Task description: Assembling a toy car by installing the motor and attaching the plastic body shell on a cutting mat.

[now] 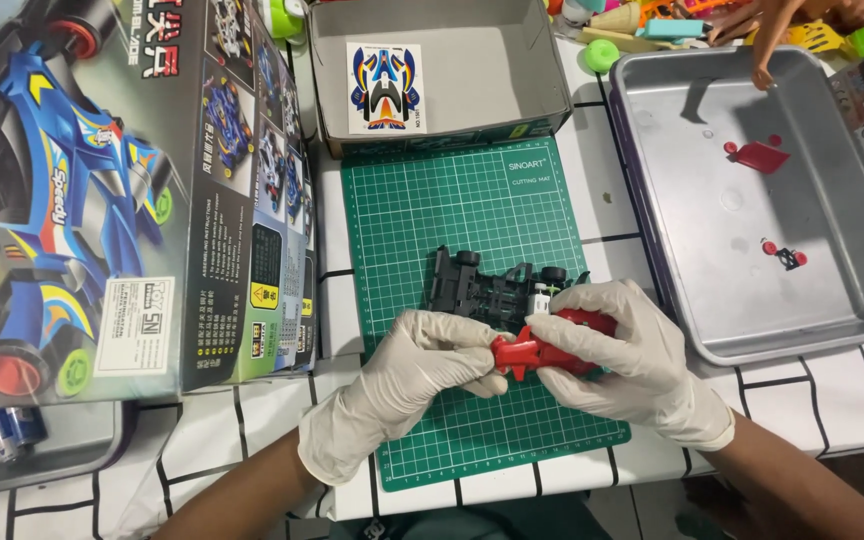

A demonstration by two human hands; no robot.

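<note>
Both gloved hands grip a red plastic toy-car body shell [544,350] over the green cutting mat's [422,200] middle: left hand [407,375] pinches its nose, right hand [632,360] wraps its rear. The black toy chassis [492,285] lies just behind. Fitting seems under way; alignment matters next.

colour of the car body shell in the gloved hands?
Red. The car body shell is held between the left hand and right hand; the head view shows it.

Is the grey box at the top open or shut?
Open. The box has no lid on, so you see its bare inside with a sticker sheet lying flat on the bottom.
</note>
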